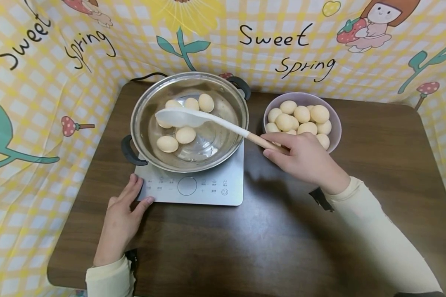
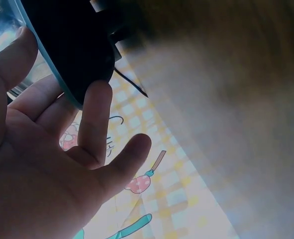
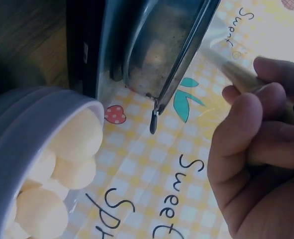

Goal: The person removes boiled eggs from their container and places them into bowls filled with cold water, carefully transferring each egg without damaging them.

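My right hand (image 1: pixel 306 159) grips the wooden handle of a white cooking spoon (image 1: pixel 223 122). The spoon's head reaches over the steel pot (image 1: pixel 139 103) and overlaps some of the eggs (image 1: pixel 186 135) inside, partly hiding them. The pot holds clear liquid and sits on a silver induction cooker (image 1: pixel 215 198). At the cooker's front left corner, my left hand (image 1: pixel 120 218) rests its fingers and thumb against the edges. In the left wrist view its fingers (image 2: pixel 97 99) touch the dark underside. Close under my right hand stands a lilac bowl (image 1: pixel 336 119) full of pale eggs (image 1: pixel 302 114).
The pot's black handles (image 1: pixel 241 87) stick out at back right and front left. A black cord (image 1: pixel 148 75) runs behind the pot. Around the brown wooden table (image 1: pixel 215 251) hangs a yellow checked cloth (image 1: pixel 223 45) at the back and sides.
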Motion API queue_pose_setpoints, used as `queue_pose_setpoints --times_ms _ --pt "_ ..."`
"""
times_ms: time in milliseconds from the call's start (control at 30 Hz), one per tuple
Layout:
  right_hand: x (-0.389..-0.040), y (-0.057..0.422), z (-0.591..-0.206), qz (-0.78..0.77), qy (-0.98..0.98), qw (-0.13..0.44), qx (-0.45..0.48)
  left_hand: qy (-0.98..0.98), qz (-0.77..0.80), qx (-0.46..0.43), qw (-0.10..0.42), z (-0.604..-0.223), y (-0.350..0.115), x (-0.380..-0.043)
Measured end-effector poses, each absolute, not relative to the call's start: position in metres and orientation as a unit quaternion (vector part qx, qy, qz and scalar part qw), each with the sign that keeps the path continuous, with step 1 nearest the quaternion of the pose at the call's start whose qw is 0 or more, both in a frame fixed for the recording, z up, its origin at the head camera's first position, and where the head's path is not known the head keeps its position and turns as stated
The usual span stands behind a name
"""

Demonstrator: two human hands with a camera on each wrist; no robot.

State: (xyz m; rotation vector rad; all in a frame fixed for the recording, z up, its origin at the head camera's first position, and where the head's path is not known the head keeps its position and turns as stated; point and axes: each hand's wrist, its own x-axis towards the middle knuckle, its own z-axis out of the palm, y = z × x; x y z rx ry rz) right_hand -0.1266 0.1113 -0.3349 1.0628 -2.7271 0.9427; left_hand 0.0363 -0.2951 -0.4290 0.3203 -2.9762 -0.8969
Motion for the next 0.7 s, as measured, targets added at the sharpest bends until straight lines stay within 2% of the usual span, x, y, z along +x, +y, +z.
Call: queue_pose_setpoints --times_ms 467,700 --pt "-0.127 0.145 -0.322 0.341 -0.882 -0.111 0.305 -0.958 -0.271 0.089 0.040 -0.431 -0.295 0.037" --pt "-0.124 0.155 -0.315 0.361 -0.880 -0.157 0.266 -0.955 -0.277 0.096 0.034 -0.431 -0.295 0.037"
